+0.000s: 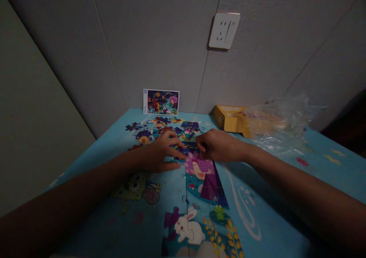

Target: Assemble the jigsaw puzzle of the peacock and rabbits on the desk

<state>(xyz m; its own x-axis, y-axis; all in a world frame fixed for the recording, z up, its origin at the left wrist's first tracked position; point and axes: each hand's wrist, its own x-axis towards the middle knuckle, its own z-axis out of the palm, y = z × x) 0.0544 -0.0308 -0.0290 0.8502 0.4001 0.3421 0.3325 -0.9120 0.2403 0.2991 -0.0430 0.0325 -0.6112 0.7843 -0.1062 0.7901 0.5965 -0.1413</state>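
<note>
A strip of joined jigsaw puzzle point(210, 189) runs away from me over the blue tablecloth, showing a white rabbit, a frog and a pink peacock. My left hand point(164, 153) lies at the left side of its far end, fingers spread and fingertips touching the puzzle. At the right side of that end, my right hand point(215, 145) is curled with its knuckles up, pressed on or just over the pieces. Whatever its fingers hold, if anything, is hidden beneath the hand. Loose puzzle pieces point(143, 136) lie in a pile beyond my left hand.
A picture card point(161, 102) of the puzzle leans against the grey wall. To the right stand an opened yellow box point(230, 120) and a crumpled clear plastic bag point(281, 124). A wall socket point(224, 30) sits above. Cartoon figures are printed on the tablecloth point(94, 170).
</note>
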